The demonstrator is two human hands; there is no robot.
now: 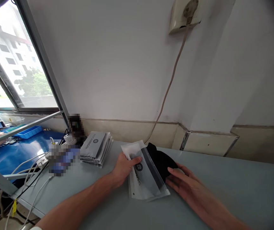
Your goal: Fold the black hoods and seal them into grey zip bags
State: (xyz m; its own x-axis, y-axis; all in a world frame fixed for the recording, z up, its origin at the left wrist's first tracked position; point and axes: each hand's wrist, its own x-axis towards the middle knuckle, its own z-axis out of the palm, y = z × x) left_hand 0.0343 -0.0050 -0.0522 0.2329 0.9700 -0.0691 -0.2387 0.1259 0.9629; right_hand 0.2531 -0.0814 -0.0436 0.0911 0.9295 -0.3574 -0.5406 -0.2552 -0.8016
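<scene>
My left hand (124, 167) grips the upper left side of a translucent plastic pouch (148, 179), thumb on top near a round dark logo. The pouch shows a grey panel with a dark band and a slider strip along its right and lower edge. Against its right side lies a piece of black fabric (162, 161), partly behind the pouch. My right hand (187, 182) touches the fabric's right edge, its fingers stretched and somewhat apart, the thumb side over the black cloth.
A stack of similar packed pouches (96, 148) sits left on the grey table (223, 188). Farther left are a blurred phone-like object, white cables and a power strip. Beyond a metal frame, another person's hand rests over a blue table with a blue tray (30, 132).
</scene>
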